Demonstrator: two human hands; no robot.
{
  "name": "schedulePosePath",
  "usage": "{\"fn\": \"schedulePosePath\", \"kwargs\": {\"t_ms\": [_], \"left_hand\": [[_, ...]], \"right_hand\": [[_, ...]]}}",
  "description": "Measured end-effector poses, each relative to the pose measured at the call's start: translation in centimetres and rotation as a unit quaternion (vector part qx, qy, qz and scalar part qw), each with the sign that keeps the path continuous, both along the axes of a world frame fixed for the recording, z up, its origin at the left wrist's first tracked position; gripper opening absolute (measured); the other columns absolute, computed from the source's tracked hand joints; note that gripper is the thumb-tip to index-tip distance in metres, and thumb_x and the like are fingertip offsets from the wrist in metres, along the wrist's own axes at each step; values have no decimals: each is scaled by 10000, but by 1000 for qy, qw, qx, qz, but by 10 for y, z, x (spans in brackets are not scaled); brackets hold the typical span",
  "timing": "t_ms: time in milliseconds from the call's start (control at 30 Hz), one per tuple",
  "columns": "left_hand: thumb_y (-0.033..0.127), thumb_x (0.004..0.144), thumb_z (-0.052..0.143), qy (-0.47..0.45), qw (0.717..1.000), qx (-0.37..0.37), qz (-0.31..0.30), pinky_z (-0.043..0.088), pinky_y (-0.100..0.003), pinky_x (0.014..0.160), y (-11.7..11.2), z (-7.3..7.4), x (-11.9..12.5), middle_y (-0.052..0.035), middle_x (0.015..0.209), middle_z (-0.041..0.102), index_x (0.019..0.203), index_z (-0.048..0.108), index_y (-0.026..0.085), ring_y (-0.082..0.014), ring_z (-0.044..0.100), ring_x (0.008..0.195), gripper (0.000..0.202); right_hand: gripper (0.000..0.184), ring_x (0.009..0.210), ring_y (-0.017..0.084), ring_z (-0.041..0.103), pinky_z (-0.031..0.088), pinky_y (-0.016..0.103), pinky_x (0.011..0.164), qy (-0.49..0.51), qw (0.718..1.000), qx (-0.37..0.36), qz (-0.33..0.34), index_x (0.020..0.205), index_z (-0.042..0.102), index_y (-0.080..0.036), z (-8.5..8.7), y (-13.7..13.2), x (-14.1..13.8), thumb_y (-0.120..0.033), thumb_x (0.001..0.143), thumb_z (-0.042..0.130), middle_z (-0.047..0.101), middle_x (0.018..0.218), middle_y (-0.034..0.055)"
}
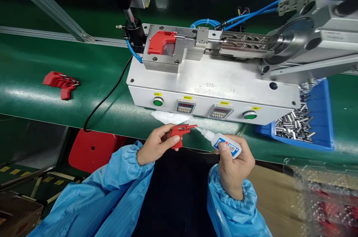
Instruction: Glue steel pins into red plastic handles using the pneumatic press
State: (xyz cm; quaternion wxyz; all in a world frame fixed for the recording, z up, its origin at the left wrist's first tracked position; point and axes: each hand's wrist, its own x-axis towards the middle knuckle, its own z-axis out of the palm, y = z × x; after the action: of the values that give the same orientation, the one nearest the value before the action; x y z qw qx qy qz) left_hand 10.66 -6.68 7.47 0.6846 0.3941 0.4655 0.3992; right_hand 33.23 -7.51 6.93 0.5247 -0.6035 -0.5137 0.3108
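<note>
My left hand [158, 143] is closed on a red pistol-shaped plastic part [178, 132], its narrow end pointing right. A white glue bottle [228, 145] with a blue label is gripped in my right hand [237, 160]. The bottle lies tilted, and its thin nozzle meets or nearly meets the tip of the red part; I cannot tell if they touch. Behind my hands stands a press machine [215, 76] with green buttons and two counters. Another red part [160, 41] sits in its metal fixture, lined up with a thin rod.
Several red parts with metal pieces [61, 83] lie at the left on the green bench [30, 58]. A blue bin [324, 117] of small metal cylinders stands right of the machine. A red stool [91, 151] is below left; clear trays [327, 199] are at lower right.
</note>
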Motion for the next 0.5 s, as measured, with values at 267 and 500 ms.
{"fn": "schedulePosePath", "kwargs": {"t_ms": [267, 500], "left_hand": [[511, 945, 766, 6, 1000, 6, 1, 627, -276, 649, 1, 2, 0, -28, 795, 743, 1133, 759, 165, -160, 707, 645, 394], [542, 943, 755, 18, 1000, 2, -2, 630, -304, 659, 0, 3, 0, -36, 802, 740, 1126, 753, 158, -174, 706, 652, 425]], "right_hand": [[268, 502, 139, 496, 399, 272, 488, -16, 1000, 0, -5, 903, 730, -212, 3, 0, -1, -476, 942, 754, 601, 623, -27], [304, 512, 145, 502, 405, 275, 492, -19, 1000, -12, -7, 905, 727, -212, 4, -1, -1, -513, 942, 751, 599, 623, -24]]}}
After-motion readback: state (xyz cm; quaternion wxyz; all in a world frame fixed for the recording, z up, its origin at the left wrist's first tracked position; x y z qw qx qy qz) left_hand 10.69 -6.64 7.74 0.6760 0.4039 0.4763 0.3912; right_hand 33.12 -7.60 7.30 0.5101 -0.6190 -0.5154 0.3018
